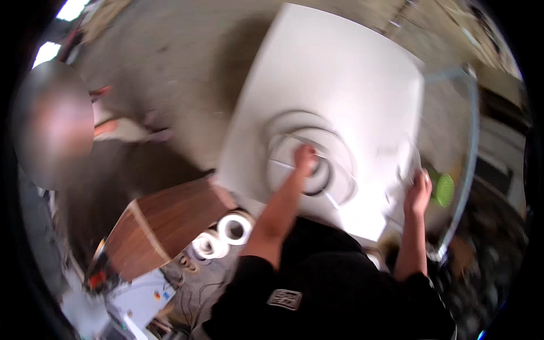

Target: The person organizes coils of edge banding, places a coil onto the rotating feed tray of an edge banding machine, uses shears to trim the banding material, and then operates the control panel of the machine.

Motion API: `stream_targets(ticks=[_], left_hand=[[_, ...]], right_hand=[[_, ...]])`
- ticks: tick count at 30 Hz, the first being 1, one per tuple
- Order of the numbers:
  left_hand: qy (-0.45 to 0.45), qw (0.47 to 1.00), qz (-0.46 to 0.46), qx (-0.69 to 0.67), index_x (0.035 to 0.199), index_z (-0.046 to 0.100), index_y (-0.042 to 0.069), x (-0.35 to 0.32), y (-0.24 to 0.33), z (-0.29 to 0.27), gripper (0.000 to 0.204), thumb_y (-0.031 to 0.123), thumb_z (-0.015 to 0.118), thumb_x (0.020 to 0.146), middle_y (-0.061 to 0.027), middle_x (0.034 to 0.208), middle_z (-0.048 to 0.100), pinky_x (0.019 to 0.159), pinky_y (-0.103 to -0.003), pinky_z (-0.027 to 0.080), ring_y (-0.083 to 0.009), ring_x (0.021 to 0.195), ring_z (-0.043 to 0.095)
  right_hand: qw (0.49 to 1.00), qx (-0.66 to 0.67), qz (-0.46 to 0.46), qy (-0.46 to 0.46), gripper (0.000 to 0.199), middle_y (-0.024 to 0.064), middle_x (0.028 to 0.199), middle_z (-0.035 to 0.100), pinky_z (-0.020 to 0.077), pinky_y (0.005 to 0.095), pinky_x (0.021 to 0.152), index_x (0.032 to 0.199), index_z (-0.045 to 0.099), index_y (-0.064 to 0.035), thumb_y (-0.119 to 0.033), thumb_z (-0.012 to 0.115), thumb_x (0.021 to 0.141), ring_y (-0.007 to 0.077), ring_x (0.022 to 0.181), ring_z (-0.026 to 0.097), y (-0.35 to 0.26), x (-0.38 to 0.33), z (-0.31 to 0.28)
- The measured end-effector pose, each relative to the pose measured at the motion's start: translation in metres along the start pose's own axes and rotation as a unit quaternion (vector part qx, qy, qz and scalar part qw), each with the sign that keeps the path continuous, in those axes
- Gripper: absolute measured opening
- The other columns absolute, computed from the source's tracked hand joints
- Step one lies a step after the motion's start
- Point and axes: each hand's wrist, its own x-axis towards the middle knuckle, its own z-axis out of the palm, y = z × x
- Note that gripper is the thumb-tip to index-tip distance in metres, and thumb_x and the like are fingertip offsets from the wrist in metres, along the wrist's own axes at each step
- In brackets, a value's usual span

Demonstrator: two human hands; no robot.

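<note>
A wide coil of pale strip (283,180) lies flat on a big white panel (334,73), with a dark ring at its centre. My left hand (306,160) is closed over the coil, its fingers curled at the hub beside the dark ring. By the panel's right edge, my right hand (418,192) is closed with fingertips pinched. A thin pale strip (415,157) seems to rise in a curve from those fingertips, though motion blurs it.
Several white tape rolls (234,229) stand on the floor at left, beside a brown wood-grain box (161,224). Another person (113,164) is at far left. A metal frame tube (472,130) curves along the right, with a green round object (445,190) inside it.
</note>
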Motion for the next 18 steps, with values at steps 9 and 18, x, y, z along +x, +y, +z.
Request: stream_targets(ticks=[9,18], left_hand=[[-0.303,0.932,0.187,0.070,0.148,0.040,0.007,-0.156,0.124,0.099,0.053,0.039,0.047,0.106,-0.0071,0.137,0.056,0.096,-0.032,0.046,-0.0186,0.114,0.059],[-0.298,0.917,-0.142,-0.222,0.129,0.053,0.007,-0.286,0.068,0.092,0.033,0.031,0.046,0.108,0.0001,0.108,0.060,0.085,-0.027,0.046,-0.0073,0.099,0.055]], right_hand=[[0.909,-0.295,0.035,-0.292,0.017,0.0039,0.069,0.066,0.0471,0.0300,0.059,0.097,0.076,-0.0063,-0.020,0.077,0.086,0.0083,0.061,0.053,0.016,-0.036,-0.012],[0.959,-0.169,-0.026,-0.227,0.033,0.0051,0.073,0.061,0.0469,0.0263,0.061,0.099,0.057,-0.0042,-0.013,0.081,0.078,0.0091,0.065,0.054,0.055,-0.087,0.027]])
